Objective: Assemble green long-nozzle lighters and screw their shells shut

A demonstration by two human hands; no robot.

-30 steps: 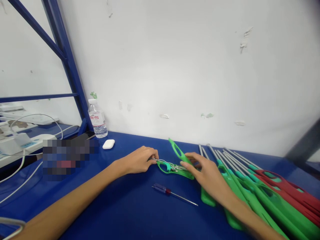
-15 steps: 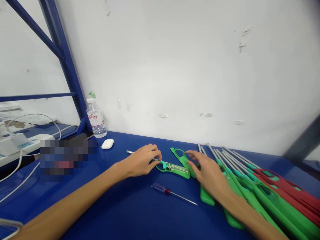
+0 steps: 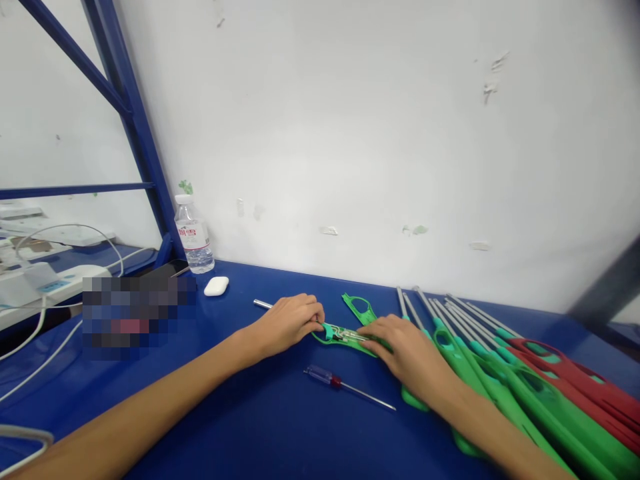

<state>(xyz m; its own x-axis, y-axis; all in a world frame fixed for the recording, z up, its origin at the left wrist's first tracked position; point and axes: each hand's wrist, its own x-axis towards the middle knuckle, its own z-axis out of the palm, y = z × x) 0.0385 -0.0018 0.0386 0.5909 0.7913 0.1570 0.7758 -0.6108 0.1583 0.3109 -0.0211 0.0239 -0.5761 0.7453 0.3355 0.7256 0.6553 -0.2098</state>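
Observation:
An opened long-nosed lighter [image 3: 345,336] lies on the blue table, its inner parts showing in the lower green shell half. My left hand [image 3: 290,323] pinches it near the teal trigger, and the metal tube [image 3: 263,304] sticks out left behind the fingers. At the other end, the fingers of my right hand [image 3: 406,350] close on the clear inner tank, partly hiding it. Behind that hand lies the loose green shell half [image 3: 358,307], partly covered. A screwdriver [image 3: 327,377] with a purple clear handle and red collar lies in front of the lighter.
Several green lighters [image 3: 555,407] and red lighters [image 3: 580,373] lie piled at right, tubes toward the wall. A water bottle [image 3: 194,237] and a white earbud case [image 3: 217,287] stand at back left. White cables and a power strip [image 3: 75,280] occupy the far left.
My right hand has moved left and down from the loose shell half onto the right end of the opened lighter. My left hand stays at the trigger end.

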